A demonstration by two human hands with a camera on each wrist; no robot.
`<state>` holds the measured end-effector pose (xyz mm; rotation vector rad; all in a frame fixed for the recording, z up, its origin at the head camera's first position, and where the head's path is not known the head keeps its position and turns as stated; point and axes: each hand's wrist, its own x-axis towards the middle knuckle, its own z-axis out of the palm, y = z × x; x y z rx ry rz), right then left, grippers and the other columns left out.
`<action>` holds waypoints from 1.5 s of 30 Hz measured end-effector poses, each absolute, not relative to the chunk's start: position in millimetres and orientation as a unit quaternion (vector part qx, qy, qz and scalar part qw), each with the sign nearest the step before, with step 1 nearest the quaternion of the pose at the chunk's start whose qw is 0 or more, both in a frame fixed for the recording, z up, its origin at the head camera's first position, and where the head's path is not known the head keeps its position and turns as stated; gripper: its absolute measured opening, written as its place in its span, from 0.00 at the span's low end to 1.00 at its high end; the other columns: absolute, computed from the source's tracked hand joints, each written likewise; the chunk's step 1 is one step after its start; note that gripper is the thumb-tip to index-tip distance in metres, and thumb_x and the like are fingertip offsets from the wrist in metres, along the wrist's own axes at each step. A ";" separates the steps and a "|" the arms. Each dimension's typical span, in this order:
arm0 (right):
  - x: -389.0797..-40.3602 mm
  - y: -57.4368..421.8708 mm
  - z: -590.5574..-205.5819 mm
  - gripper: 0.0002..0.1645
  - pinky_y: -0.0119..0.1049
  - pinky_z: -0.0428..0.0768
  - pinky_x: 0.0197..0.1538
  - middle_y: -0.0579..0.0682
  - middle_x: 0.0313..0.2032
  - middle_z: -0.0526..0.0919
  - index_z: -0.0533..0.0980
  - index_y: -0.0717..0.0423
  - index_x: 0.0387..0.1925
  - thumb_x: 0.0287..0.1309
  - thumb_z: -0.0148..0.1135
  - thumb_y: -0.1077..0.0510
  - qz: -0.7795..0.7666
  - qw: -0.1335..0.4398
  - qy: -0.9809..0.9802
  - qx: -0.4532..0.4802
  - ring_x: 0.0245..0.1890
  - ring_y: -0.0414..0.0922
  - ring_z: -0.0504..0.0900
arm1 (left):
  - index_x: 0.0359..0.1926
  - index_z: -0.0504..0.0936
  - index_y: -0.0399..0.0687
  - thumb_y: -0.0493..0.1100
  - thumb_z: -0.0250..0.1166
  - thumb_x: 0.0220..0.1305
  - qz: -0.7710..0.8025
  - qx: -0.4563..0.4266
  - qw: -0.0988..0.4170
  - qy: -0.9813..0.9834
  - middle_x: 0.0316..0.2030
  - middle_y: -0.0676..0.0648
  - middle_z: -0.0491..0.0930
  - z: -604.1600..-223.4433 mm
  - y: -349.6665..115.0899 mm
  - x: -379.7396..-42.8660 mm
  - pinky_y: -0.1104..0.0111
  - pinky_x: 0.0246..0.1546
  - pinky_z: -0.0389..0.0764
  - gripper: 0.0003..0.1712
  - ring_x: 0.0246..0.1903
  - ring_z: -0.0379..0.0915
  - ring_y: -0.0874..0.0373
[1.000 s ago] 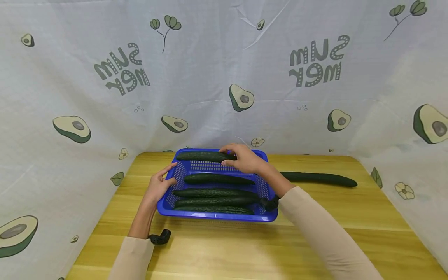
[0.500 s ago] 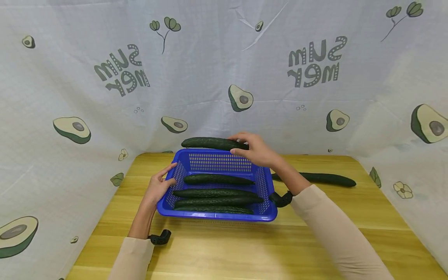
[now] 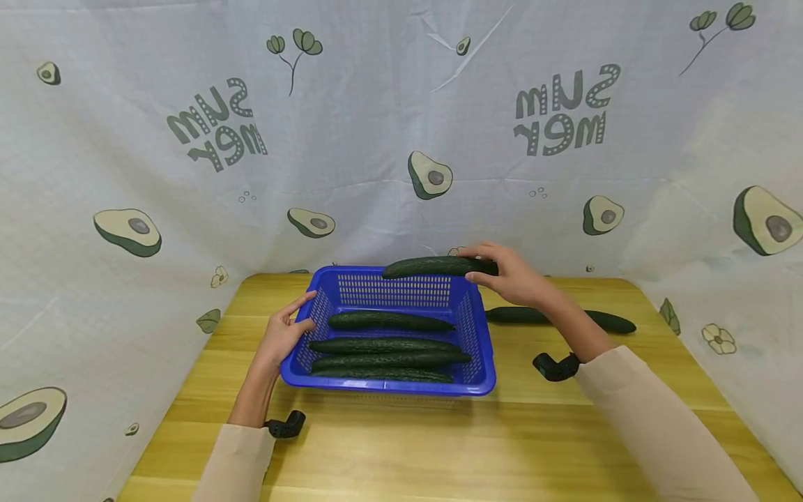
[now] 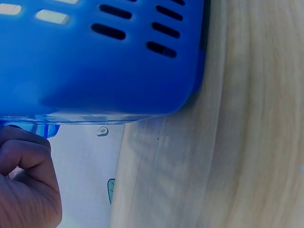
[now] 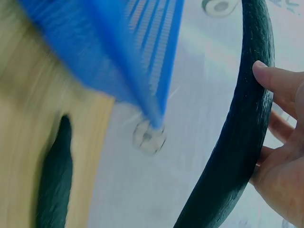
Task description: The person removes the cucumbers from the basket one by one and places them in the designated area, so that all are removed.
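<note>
My right hand (image 3: 517, 279) holds a dark green cucumber (image 3: 426, 266) by its right end, over the far right part of a blue plastic basket (image 3: 401, 388). In the right wrist view the thumb and fingers grip this cucumber (image 5: 232, 137) from both sides, off the table. My left hand (image 3: 281, 339) grips the left rim of the basket, thumb on the inner side. Several cucumbers (image 3: 390, 321) lie crosswise inside the basket. The left wrist view shows the basket's slotted wall (image 4: 95, 71) close up beside the curled left hand (image 4: 28, 175).
Another cucumber (image 3: 608, 321) lies on the wooden table (image 3: 564, 432) right of the basket, partly behind my right forearm. A white curtain (image 3: 351, 139) with avocado prints stands round the back and sides. Each wrist wears a small black device (image 3: 555, 367).
My right hand has lifted the cucumber from the basket's far side and carried it to the right. My left hand and the basket have stayed in place.
</note>
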<state>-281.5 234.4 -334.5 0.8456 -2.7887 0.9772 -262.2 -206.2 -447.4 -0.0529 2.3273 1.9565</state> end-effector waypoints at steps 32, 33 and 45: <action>-240.3 385.5 -399.2 0.27 0.71 0.70 0.60 0.72 0.65 0.73 0.72 0.67 0.67 0.70 0.62 0.60 0.262 0.025 -0.946 0.188 0.63 0.73 0.70 | 0.76 0.70 0.64 0.34 0.61 0.65 0.637 -0.025 0.051 0.769 0.62 0.30 0.78 -448.1 -214.1 -257.9 0.62 0.34 0.87 0.39 0.37 0.85 0.53; -239.3 388.2 -402.2 0.27 0.71 0.70 0.60 0.72 0.65 0.73 0.72 0.67 0.66 0.70 0.62 0.60 0.263 0.023 -0.946 0.187 0.63 0.73 0.70 | 0.75 0.70 0.65 0.34 0.61 0.65 0.636 -0.024 0.051 0.769 0.62 0.30 0.78 -447.9 -213.5 -258.1 0.62 0.33 0.87 0.39 0.37 0.85 0.53; -232.6 402.0 -432.2 0.25 0.70 0.73 0.57 0.71 0.60 0.76 0.76 0.66 0.63 0.67 0.65 0.61 0.244 0.020 -0.950 0.192 0.60 0.73 0.73 | 0.76 0.68 0.64 0.35 0.60 0.65 0.638 -0.012 0.058 0.768 0.65 0.30 0.75 -448.4 -204.0 -261.7 0.63 0.33 0.86 0.40 0.35 0.84 0.55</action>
